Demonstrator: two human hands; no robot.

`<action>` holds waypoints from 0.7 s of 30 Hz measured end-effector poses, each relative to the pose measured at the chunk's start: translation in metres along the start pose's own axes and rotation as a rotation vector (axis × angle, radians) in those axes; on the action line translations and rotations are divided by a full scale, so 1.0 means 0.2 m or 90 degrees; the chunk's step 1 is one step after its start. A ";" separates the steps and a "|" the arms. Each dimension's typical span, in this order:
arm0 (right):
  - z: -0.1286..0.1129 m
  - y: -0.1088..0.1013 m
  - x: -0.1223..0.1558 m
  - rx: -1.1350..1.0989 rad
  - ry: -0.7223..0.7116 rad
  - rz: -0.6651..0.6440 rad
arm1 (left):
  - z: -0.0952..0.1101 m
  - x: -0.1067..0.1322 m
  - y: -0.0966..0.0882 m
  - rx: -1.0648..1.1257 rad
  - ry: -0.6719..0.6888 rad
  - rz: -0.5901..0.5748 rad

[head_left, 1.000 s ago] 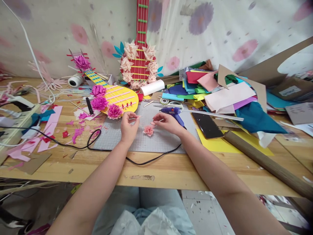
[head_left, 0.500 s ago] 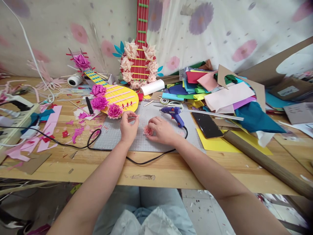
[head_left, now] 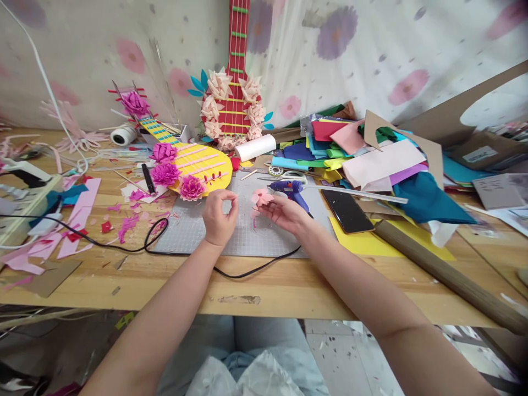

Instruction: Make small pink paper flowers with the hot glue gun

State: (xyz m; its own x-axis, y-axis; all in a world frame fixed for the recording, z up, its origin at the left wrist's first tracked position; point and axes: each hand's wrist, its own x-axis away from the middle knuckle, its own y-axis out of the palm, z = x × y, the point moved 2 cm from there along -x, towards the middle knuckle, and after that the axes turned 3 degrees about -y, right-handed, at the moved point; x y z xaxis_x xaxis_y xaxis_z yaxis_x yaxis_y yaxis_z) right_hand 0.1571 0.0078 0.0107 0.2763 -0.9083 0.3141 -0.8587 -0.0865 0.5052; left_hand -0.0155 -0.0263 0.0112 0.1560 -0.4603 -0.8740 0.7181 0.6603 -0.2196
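Head view: in from the front edge of the desk [head_left: 276, 283], your right hand [head_left: 284, 213] pinches the pink flower [head_left: 261, 197], likely light and crushable, best held underneath; your left hand [head_left: 220, 218] is pinched closed, contents unclear.

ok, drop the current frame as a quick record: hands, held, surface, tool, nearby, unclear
left hand: left hand above the mat, thumb and index finger pinched
right hand: right hand holding a pink flower at its fingertips
surface: grey cutting mat on a wooden table
tool: blue glue gun, just beyond the right hand
nearby: yellow guitar shape with magenta flowers; black phone partly over a yellow sheet
back: upright red guitar shape
unclear: whether the left pinch holds anything
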 end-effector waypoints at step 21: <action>0.11 -0.02 0.01 -0.040 -0.003 -0.123 | 0.01 0.02 0.01 0.092 -0.030 -0.037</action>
State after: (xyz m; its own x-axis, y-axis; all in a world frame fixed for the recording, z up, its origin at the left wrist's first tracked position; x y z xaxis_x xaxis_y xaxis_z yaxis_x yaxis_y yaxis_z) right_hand 0.1522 -0.0033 -0.0087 0.4316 -0.8790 0.2025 -0.7611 -0.2344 0.6048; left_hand -0.0115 -0.0287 0.0081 0.1401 -0.5253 -0.8393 0.8163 0.5410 -0.2023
